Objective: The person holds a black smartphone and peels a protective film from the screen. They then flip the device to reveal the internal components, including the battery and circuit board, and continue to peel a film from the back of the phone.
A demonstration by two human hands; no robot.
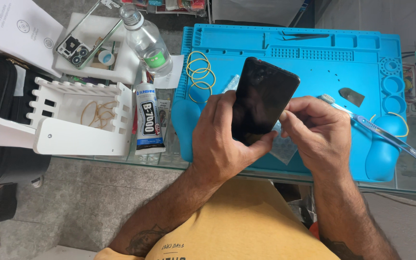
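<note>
A black phone with a dark screen is tilted above the blue work mat. My left hand grips its lower left side, thumb under the bottom edge. My right hand is at the phone's lower right edge, its fingertips pinched against the side. A clear plastic film or bag lies on the mat under both hands, partly hidden.
Yellow rubber bands lie on the mat's left part, a toothbrush and a small dark piece on its right, tweezers at the top. A glue tube, a clear bottle, a white rack and a foam tray sit left.
</note>
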